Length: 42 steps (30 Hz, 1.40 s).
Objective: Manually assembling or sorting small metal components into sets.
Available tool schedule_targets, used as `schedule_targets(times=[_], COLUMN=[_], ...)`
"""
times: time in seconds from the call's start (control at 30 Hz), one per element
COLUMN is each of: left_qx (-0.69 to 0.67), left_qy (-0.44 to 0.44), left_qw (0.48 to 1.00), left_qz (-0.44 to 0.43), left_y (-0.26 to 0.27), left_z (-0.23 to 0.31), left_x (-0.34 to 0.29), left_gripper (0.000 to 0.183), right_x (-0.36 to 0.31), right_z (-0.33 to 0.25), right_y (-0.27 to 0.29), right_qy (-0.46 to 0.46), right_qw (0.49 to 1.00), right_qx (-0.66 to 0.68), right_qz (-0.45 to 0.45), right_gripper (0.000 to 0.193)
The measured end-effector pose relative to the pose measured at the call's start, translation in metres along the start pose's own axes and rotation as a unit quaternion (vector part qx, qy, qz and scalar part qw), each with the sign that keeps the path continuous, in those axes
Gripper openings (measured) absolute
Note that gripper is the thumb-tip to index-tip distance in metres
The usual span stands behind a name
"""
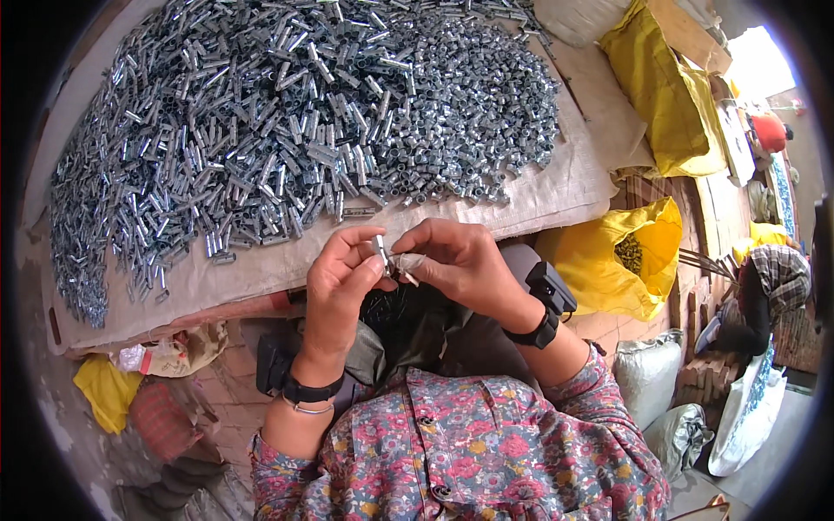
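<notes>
Just off the near edge of the table, my left hand [334, 280] pinches a short shiny metal tube [379, 247] between thumb and fingers, held roughly upright. My right hand [469, 259] meets it from the other side, its thumb and fingertips closed close against the tube. A pale wrapping covers some of its fingertips. What that hand grips is too small and hidden to name. Beyond both hands lies a wide heap of metal tubes [252, 130], and to its right a heap of shorter metal rings [486, 104].
Pale sheeting covers the low table [573, 187]. A yellow sack [573, 269] holding small parts stands at its right, with another yellow sack [665, 104] farther back. White sacks [647, 378] sit at right, near a crouching person [773, 286]. A yellow bag [104, 395] lies left.
</notes>
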<state>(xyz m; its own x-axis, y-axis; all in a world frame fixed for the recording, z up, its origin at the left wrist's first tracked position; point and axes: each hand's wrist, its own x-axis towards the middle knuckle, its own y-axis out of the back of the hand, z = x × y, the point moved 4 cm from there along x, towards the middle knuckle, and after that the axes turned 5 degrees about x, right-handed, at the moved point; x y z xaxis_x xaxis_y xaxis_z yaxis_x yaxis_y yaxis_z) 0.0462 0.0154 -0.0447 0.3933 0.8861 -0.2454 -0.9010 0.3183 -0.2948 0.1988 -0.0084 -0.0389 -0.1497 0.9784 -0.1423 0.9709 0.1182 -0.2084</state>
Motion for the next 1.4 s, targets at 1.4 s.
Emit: schedule_targets(times=[1.4], left_qx=[-0.016], left_qy=[0.107], left_qw=[0.991], left_qz=[-0.077], left_y=[0.027], left_z=[-0.016], left_x=[-0.014], left_gripper=[0.016], right_x=[0.019], right_z=[0.003], right_y=[0.008], right_qy=[0.094], right_qw=[0.960], right_qx=[-0.256], right_qz=[-0.060], right_gripper=[0.017])
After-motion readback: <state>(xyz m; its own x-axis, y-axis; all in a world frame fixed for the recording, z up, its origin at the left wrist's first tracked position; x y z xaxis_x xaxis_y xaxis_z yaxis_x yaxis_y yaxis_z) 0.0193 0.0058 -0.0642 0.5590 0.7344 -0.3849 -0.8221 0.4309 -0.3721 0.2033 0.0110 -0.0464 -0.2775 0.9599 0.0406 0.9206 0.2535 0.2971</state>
